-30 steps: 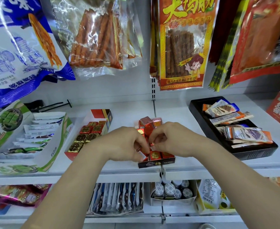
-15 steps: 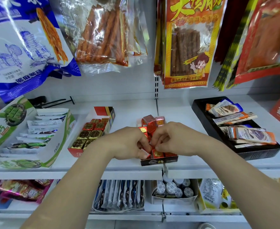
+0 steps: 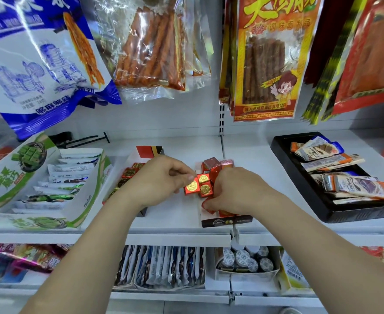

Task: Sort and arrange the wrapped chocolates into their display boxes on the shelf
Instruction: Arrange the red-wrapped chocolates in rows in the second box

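Note:
Two small display boxes stand on the white shelf. The dark-fronted box (image 3: 226, 222) in the middle holds red wrapped chocolates (image 3: 213, 165) with gold seals, piled at its back. My left hand (image 3: 161, 181) pinches one red chocolate (image 3: 192, 186) just left of that box, lifted off the pile. My right hand (image 3: 234, 191) rests over the box's front half and grips red wrappers (image 3: 208, 206) under its fingers. The red-and-white box (image 3: 149, 151) to the left holds rows of red and gold chocolates (image 3: 129, 172), partly hidden behind my left hand.
A green-and-white box (image 3: 84, 200) of bars sits at the left, a black tray (image 3: 284, 150) of wrapped bars at the right. Snack bags (image 3: 265, 57) hang above the shelf. A lower shelf holds sachets (image 3: 163, 266) and small cups (image 3: 243, 259).
My left hand has drawn away leftward from the right hand, taking one red chocolate out of the middle box. The right hand stays on the box.

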